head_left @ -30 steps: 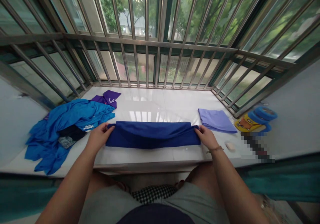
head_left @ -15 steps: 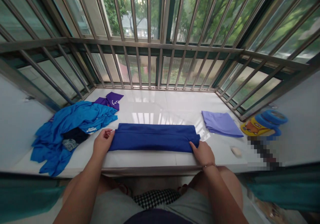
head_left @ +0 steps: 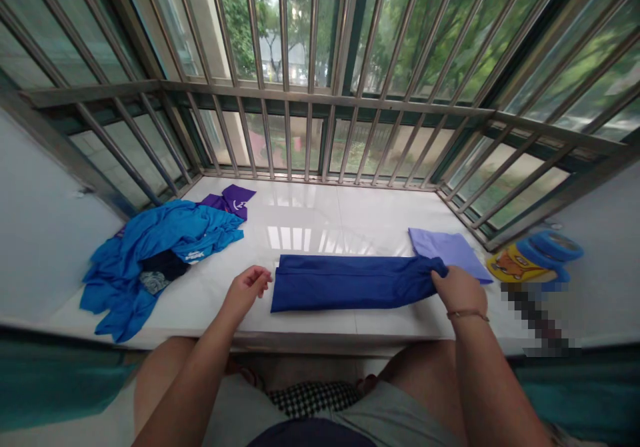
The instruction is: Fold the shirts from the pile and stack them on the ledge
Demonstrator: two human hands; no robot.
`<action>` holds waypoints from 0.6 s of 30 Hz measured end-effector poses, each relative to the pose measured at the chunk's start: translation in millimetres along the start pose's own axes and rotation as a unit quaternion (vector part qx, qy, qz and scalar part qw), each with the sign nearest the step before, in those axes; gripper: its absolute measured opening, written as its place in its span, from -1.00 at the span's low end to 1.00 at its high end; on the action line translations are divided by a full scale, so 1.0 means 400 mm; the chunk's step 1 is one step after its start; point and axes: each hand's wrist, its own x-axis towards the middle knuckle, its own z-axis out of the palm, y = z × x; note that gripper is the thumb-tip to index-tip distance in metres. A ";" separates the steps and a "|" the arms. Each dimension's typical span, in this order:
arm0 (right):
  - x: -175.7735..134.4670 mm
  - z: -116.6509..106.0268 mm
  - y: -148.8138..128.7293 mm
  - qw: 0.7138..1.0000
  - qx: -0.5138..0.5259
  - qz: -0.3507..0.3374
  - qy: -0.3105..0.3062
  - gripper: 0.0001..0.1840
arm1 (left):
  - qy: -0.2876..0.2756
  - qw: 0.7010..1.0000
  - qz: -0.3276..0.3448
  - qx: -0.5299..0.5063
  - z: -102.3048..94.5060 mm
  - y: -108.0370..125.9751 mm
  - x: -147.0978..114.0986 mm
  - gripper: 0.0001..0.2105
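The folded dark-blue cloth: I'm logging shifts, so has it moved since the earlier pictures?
Yes, the folded dark-blue cloth has moved right relative to the glossy white ledge.

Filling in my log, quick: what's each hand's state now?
Left hand: loosely open, holding nothing visible.
Right hand: closed, holding one end of the dark blue cloth.
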 end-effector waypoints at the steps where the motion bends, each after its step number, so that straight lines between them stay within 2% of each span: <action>1: -0.003 -0.012 -0.040 1.000 0.005 -0.011 0.028 -0.82 | -0.025 0.998 -0.013 -0.058 0.033 0.020 -0.006 -0.50; 3: -0.024 -0.034 -0.155 0.995 0.013 -0.061 0.081 -0.88 | -0.098 0.983 -0.051 -0.149 0.100 0.063 -0.011 -0.50; 4: -0.043 -0.042 -0.227 0.992 0.007 -0.088 0.085 -0.89 | -0.146 0.969 -0.080 -0.180 0.133 0.083 -0.009 -0.48; 6: -0.097 -0.047 -0.383 0.989 -0.015 -0.140 0.055 -0.86 | -0.230 0.934 -0.151 -0.228 0.190 0.114 0.002 -0.45; 8: -0.171 -0.026 -0.535 0.980 -0.022 -0.196 0.016 -0.83 | -0.261 0.898 -0.224 -0.275 0.227 0.126 0.022 -0.39; 11: -0.304 0.059 -0.711 0.959 -0.019 -0.279 -0.043 -0.85 | -0.242 0.860 -0.284 -0.347 0.225 0.109 0.050 -0.30; 13: -0.390 0.135 -0.776 0.922 -0.029 -0.368 -0.112 -0.83 | -0.222 0.855 -0.294 -0.364 0.190 0.082 0.059 -0.30; 15: -0.463 0.204 -0.800 0.876 -0.044 -0.452 -0.164 -0.78 | -0.185 0.875 -0.294 -0.337 0.145 0.053 0.056 -0.39; 18: -0.533 0.270 -0.781 0.834 -0.037 -0.515 -0.195 -0.78 | -0.108 0.927 -0.253 -0.254 0.093 0.013 0.036 -0.60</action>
